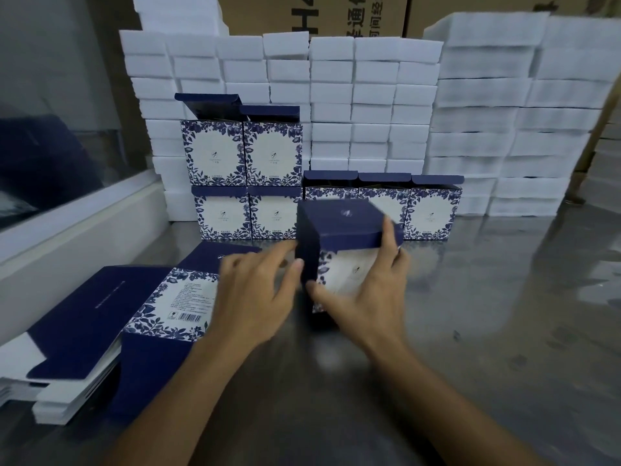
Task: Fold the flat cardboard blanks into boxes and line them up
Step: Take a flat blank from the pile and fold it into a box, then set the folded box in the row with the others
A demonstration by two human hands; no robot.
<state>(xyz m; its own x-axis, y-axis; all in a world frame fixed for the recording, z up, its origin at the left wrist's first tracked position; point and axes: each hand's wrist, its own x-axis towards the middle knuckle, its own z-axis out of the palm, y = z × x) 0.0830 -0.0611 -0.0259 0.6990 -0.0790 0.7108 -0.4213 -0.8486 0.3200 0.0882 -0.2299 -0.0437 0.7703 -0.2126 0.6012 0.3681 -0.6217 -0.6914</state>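
A folded navy and white floral box is held tilted above the metal table, its dark closed end facing up. My right hand grips it from the front, thumb at its lower left corner and fingers up its right side. My left hand hovers just left of the box with fingers spread and relaxed, thumb near the box's left edge. Finished boxes stand in a row at the back with lids up, two more stacked on the left. A stack of flat blanks lies at the left.
White foam blocks are piled in tall stacks behind the boxes and to the right. Brown cartons stand behind them. A white ledge runs along the table's left side.
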